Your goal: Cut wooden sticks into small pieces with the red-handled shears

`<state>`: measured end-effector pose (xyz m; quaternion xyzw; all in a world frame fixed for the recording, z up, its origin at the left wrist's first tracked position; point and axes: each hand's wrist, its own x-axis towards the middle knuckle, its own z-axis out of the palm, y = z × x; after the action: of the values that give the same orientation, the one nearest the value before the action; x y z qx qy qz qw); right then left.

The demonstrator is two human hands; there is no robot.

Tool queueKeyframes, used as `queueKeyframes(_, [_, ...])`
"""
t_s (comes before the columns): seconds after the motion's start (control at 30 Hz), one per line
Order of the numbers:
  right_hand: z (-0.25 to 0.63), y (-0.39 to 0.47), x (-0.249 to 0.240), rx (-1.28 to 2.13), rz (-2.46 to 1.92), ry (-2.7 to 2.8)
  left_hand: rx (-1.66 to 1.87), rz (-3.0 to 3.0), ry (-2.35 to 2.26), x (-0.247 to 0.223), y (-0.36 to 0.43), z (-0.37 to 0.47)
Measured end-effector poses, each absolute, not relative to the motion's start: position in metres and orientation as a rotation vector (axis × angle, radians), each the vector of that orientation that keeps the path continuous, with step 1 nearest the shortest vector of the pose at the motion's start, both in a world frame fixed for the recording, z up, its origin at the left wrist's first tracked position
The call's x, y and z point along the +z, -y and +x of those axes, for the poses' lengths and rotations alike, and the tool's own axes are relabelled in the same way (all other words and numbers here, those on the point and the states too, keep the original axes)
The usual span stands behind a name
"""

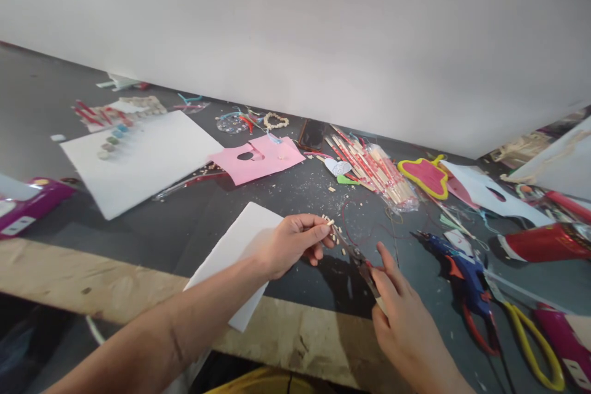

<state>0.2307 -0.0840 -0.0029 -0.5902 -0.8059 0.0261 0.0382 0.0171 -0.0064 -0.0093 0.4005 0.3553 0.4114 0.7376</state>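
Note:
Near the table's front edge, my left hand [300,239] pinches a short piece of pale wooden stick [329,222] between thumb and fingertips. My right hand [406,314] is wrapped round the handles of a pair of pliers [357,257]. Their narrow jaws point up and left, close to the wooden piece; whether they touch it I cannot tell. Several small cut wooden bits [339,236] lie on the dark table below the jaws. Under my left forearm is a white foam board [240,240].
A bundle of red-and-white wrapped chopsticks [369,169] lies at the back. Left are pink paper [261,160] and a larger white board [152,154]. To the right lie a blue glue gun [462,271], yellow-handled scissors [530,338] and a red can [547,242]. A white wall [295,31] stands behind.

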Motion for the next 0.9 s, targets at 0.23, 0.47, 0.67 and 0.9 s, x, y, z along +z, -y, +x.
queueKeyframes(0.23, [0.2332,0.087,-0.0069,0.117,-1.773,2.43,0.897,0.887,-0.785,-0.0099,0.0063,0.0163])
queueKeyframes(0.47, [0.2329,0.0878,-0.0051,0.19,-1.699,2.315,0.881,0.924,-0.783,-0.0094,0.0073,0.0157])
queueKeyframes(0.67, [0.2326,0.0901,-0.0093,0.16,-1.752,2.305,0.839,0.983,-0.816,-0.0056,0.0086,0.0154])
queueKeyframes(0.9, [0.2331,0.0916,-0.01,0.113,-1.756,2.378,0.774,1.096,-0.857,-0.0019,0.009,0.0127])
